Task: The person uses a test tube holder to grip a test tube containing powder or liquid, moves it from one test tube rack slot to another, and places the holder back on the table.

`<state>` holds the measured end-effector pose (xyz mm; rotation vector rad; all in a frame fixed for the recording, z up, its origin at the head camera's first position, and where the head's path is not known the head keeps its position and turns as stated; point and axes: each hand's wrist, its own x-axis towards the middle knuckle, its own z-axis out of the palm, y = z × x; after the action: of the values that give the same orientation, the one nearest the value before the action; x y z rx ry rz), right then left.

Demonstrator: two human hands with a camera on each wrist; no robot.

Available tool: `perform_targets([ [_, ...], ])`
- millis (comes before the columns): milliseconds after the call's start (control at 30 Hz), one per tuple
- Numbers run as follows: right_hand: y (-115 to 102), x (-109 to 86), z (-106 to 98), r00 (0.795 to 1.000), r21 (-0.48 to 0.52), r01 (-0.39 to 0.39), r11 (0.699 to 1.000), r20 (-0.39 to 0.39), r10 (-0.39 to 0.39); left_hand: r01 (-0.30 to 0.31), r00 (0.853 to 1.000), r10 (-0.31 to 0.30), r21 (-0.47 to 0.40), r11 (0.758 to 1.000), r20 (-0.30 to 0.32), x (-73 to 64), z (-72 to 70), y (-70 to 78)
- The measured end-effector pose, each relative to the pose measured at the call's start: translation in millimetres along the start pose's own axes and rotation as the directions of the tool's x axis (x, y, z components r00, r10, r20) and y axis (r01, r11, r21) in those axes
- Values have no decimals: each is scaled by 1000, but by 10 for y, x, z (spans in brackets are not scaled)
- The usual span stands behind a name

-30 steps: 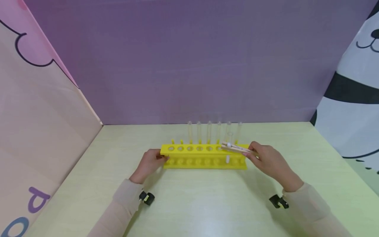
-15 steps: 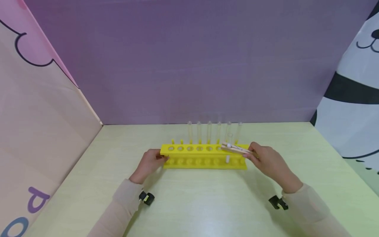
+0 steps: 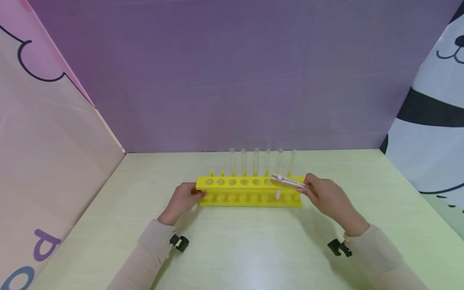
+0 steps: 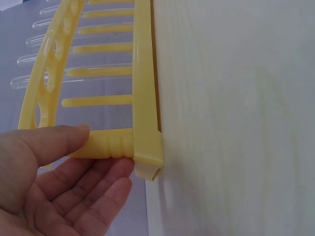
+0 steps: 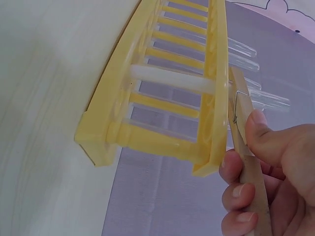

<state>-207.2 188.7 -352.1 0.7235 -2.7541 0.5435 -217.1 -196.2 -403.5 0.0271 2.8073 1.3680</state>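
A yellow test tube rack point(image 3: 250, 187) stands on the table. In the left wrist view my left hand point(image 4: 64, 177) pinches its end post between thumb and fingers. My right hand point(image 3: 331, 197) grips a wooden test tube clamp point(image 5: 240, 113) by its handle at the rack's right end. The clamp's jaws lie close over the top plate, around the upper part of a test tube point(image 5: 167, 78) with white contents. That tube passes down through a hole, its bottom near the rack's lower shelf; its clear mouth point(image 3: 281, 165) shows above the clamp.
Several clear test tubes point(image 3: 256, 161) stand upside down on the pegs along the rack's back. Two yellow pegs point(image 3: 212, 173) at the left carry no tubes. A purple backdrop point(image 3: 232, 80) rises behind the table point(image 3: 246, 249), with printed panels at both sides.
My right hand and wrist have shifted very slightly left, and the lower end of the white-filled tube leans a little. The left hand and the rack have stayed put.
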Motion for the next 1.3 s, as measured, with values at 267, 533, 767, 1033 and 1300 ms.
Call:
perform_targets([
  [267, 3, 5, -5, 1000, -2, 3, 1000, 3, -3, 17, 1000, -17, -7, 1000, 6, -14, 0, 16],
  [533, -12, 5, -32, 1000, -6, 1, 1000, 1, -1, 23, 1000, -23, 2, 1000, 12, -8, 1, 21],
  [767, -8, 12, -40, 999, -13, 20, 1000, -36, -21, 27, 1000, -27, -1, 1000, 11, -7, -1, 15],
  [1033, 2, 32, -38, 996, -15, 44, 999, -73, -45, 20, 1000, -20, 5, 1000, 8, -6, -2, -16],
  [1300, -25, 40, -84, 998, -7, 35, 999, -60, -35, 17, 1000, -17, -2, 1000, 4, 3, 1, -9],
])
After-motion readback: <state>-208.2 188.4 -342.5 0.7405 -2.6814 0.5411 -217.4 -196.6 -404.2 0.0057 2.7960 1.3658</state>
